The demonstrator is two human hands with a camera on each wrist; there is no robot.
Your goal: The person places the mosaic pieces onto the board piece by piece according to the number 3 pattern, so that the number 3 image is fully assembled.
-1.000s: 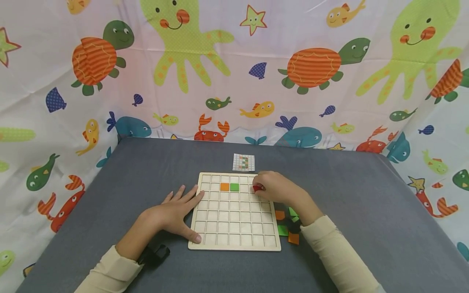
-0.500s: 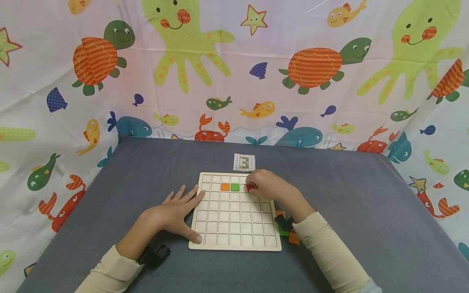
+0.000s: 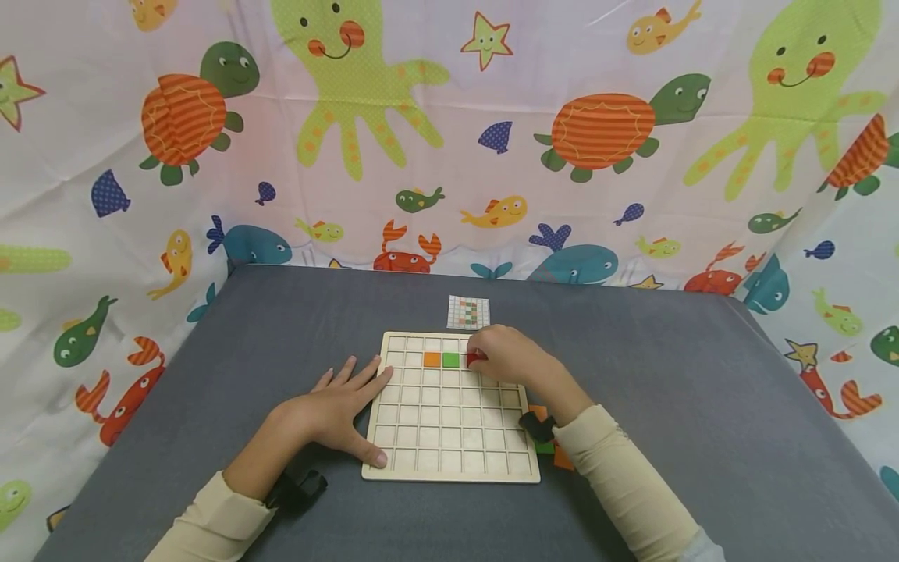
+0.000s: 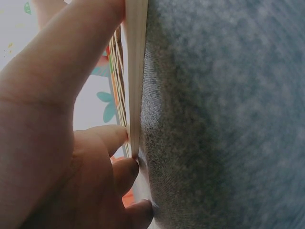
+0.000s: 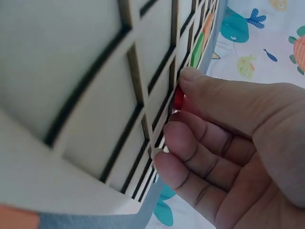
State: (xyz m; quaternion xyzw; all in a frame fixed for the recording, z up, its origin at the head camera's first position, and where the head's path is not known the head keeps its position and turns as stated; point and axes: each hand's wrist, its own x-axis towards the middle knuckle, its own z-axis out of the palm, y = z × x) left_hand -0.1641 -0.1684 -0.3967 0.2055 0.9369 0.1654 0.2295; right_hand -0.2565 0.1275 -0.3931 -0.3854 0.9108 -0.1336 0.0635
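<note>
A wooden grid board (image 3: 449,464) lies on the grey table. In its second row sit an orange tile (image 3: 431,360) and a green tile (image 3: 451,360). My right hand (image 3: 509,355) pinches a red tile (image 3: 473,358) at the cell just right of the green one. In the right wrist view the red tile (image 5: 178,98) shows between thumb and fingers, right at the board's surface. My left hand (image 3: 330,414) lies spread with straight fingers at the board's left edge. The left wrist view shows its fingertips against the board's side (image 4: 136,81).
Behind the board lies a small printed card (image 3: 468,312) with a coloured grid pattern. Loose orange tiles (image 3: 563,459) and green tiles (image 3: 545,448) lie at the board's right edge, partly hidden by my right wrist. A patterned curtain (image 3: 449,156) stands behind the table.
My right hand has moved left along the second row with the red tile, up to the cell beside the green tile. The left hand has stayed in place.
</note>
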